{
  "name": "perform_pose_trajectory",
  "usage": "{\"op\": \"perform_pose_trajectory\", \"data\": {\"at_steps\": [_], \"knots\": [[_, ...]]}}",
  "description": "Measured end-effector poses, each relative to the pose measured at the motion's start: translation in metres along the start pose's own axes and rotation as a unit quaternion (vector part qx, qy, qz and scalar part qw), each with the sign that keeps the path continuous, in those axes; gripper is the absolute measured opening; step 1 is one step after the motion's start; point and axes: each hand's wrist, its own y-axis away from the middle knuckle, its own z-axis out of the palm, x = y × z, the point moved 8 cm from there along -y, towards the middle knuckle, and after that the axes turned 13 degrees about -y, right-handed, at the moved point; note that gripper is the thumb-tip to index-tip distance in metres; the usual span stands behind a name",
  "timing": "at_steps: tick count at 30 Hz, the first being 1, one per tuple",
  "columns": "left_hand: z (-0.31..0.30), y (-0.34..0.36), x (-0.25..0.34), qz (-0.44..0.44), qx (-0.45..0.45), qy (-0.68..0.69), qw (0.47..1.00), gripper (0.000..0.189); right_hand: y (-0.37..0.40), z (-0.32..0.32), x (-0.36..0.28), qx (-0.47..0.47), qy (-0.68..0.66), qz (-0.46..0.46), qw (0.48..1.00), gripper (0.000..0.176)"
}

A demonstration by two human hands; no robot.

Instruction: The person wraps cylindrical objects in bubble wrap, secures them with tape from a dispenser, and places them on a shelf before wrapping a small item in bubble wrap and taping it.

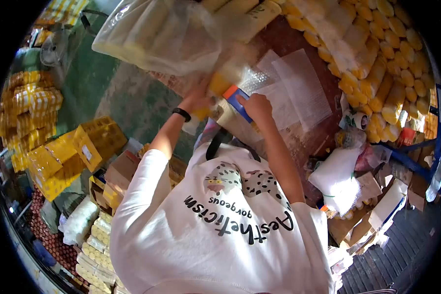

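Observation:
My right hand (257, 107) is closed around a blue, box-like object with an orange end (237, 102), its thumb along the top face. Just left of it, my left hand (198, 98), with a black band at the wrist, reaches forward. Motion smears its fingers, and I cannot tell what they hold. A blurred yellow piece (219, 84) lies between the hands, close to the orange end. Sheets of clear bubble wrap (304, 85) spread over the reddish-brown work surface (312, 142) beyond my right hand.
A large clear plastic bag of pale rolls (157, 36) lies ahead. Yellow-ended rolls (377, 54) pile up at the far right. Yellow-taped cartons (66, 157) stand at left, with bundled cream rolls (95, 245) below. A white bag (335, 176) and open cardboard boxes (372, 215) sit at right.

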Motion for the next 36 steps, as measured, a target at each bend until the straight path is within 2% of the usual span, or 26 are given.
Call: {"op": "perform_pose_trajectory", "data": {"at_steps": [3, 6, 7, 9, 10, 13, 16, 17, 19, 21, 23, 26, 28, 30, 32, 34, 36], "knots": [[-0.033, 0.021, 0.049, -0.024, 0.099, -0.289, 0.952, 0.111, -0.008, -0.005, -0.017, 0.013, -0.010, -0.004, 1.000, 0.074], [-0.004, 0.022, 0.037, -0.100, 0.009, -0.345, 0.933, 0.111, -0.002, -0.001, -0.009, -0.013, -0.019, 0.020, 1.000, 0.076], [-0.007, 0.022, 0.039, -0.091, 0.031, -0.352, 0.931, 0.113, 0.003, -0.002, -0.002, -0.025, -0.021, 0.032, 0.999, 0.076], [-0.010, 0.026, 0.047, -0.075, 0.073, -0.360, 0.927, 0.115, 0.023, -0.008, 0.011, -0.015, -0.058, 0.043, 0.997, 0.078], [-0.006, 0.025, 0.048, -0.063, 0.067, -0.364, 0.927, 0.115, 0.028, -0.011, 0.015, -0.010, -0.077, 0.049, 0.996, 0.079], [0.005, 0.022, 0.049, -0.037, 0.062, -0.380, 0.922, 0.113, 0.018, 0.012, 0.041, -0.041, -0.046, 0.081, 0.995, 0.079], [0.006, 0.024, 0.050, -0.040, 0.081, -0.382, 0.920, 0.107, -0.004, 0.013, 0.032, -0.059, -0.030, 0.068, 0.996, 0.078], [0.003, 0.024, 0.051, -0.039, 0.084, -0.375, 0.922, 0.104, -0.011, 0.008, 0.027, -0.063, -0.003, 0.076, 0.995, 0.076], [0.003, 0.023, 0.052, -0.041, 0.096, -0.379, 0.919, 0.100, -0.024, 0.005, 0.008, -0.144, 0.048, 0.089, 0.984, 0.070], [0.008, 0.024, 0.054, -0.045, 0.111, -0.398, 0.910, 0.096, -0.043, 0.011, -0.006, -0.170, 0.117, 0.139, 0.968, 0.058], [0.012, 0.027, 0.054, -0.041, 0.108, -0.396, 0.911, 0.094, -0.053, 0.007, -0.032, -0.163, 0.165, 0.155, 0.960, 0.050], [0.016, 0.025, 0.050, -0.040, 0.131, -0.403, 0.905, 0.095, -0.086, 0.021, -0.017, -0.102, 0.211, 0.176, 0.956, 0.047], [0.005, 0.026, 0.054, -0.034, 0.153, -0.402, 0.902, 0.096, -0.084, 0.018, -0.019, -0.115, 0.217, 0.173, 0.954, 0.050], [-0.005, 0.029, 0.060, -0.027, 0.172, -0.391, 0.904, 0.098, -0.079, 0.009, -0.020, -0.124, 0.188, 0.139, 0.964, 0.055], [-0.007, 0.018, 0.049, -0.040, 0.114, -0.323, 0.939, 0.099, -0.061, -0.008, -0.020, -0.130, 0.130, 0.064, 0.981, 0.061], [-0.011, 0.014, 0.038, -0.055, 0.060, -0.255, 0.963, 0.098, -0.056, -0.005, 0.023, -0.098, -0.043, -0.012, 0.994, 0.068], [-0.019, 0.016, 0.036, -0.055, 0.007, -0.196, 0.979, 0.097, -0.003, -0.019, 0.018, -0.146, -0.082, 0.099, 0.981, 0.075]]}}
